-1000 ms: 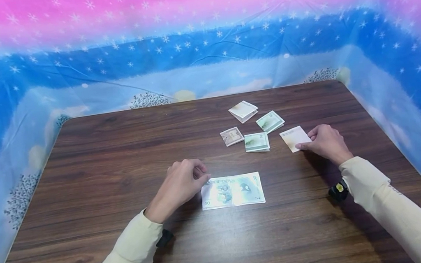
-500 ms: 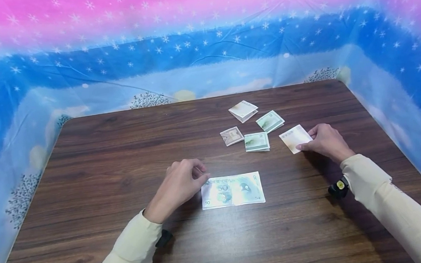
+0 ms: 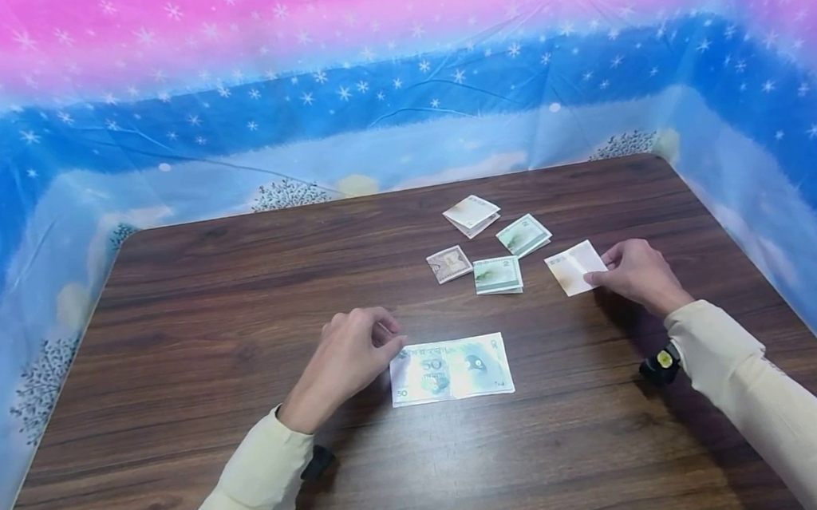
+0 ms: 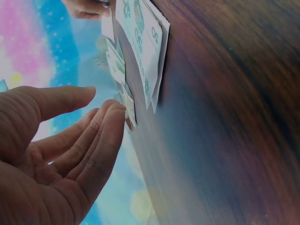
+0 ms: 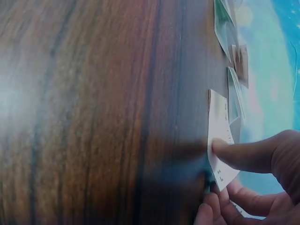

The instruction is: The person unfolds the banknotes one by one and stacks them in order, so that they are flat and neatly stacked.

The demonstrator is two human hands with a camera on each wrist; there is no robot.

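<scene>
My right hand [image 3: 636, 273] pinches a folded pale banknote [image 3: 573, 267] at its right corner. In the right wrist view the thumb [image 5: 243, 152] lies on top of this note and the other fingers are under it. My left hand [image 3: 345, 360] hovers at the upper left corner of an unfolded green 50 banknote [image 3: 453, 370]. The left wrist view shows a gap between thumb and loosely bent fingers [image 4: 101, 154], with nothing held. In that view another sheet shows under the edge of the 50 note.
Two folded green notes, one nearer [image 3: 498, 276] and one farther [image 3: 525, 235], lie left of my right hand. Beside them are a folded brownish note [image 3: 450, 264] and a folded pale note [image 3: 472, 214]. A snowflake-patterned cloth [image 3: 338, 92] stands around the dark wooden table [image 3: 203, 303].
My right hand, with the pale banknote pinched in it, has shifted slightly to the right. The left hand and the other notes stay where they were.
</scene>
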